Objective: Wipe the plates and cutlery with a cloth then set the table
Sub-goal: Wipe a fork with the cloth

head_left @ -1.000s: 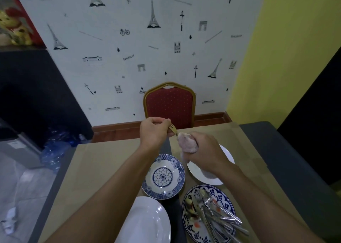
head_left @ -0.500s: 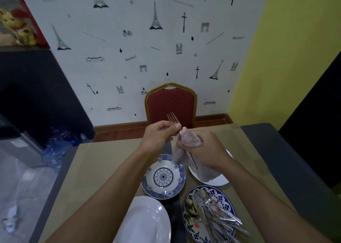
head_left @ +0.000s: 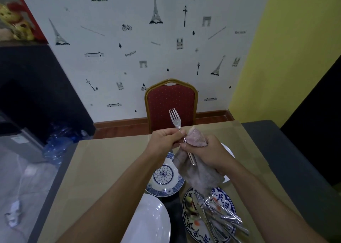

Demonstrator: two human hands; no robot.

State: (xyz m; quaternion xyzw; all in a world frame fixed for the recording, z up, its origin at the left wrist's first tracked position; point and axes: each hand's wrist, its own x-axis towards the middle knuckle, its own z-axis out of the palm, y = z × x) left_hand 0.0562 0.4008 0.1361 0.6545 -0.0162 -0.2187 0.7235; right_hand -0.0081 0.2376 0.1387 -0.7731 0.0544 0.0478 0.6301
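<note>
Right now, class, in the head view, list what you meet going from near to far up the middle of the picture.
White plate → blue flower-patterned plate → left hand holding the fork → red chair → wallpapered wall.

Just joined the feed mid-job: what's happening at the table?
The person is wiping a fork with a pinkish cloth. The left hand pinches the fork below its tines; the right hand grips the cloth around the handle. More cutlery lies piled on a patterned plate. A small blue plate and a white plate sit beside it.
</note>
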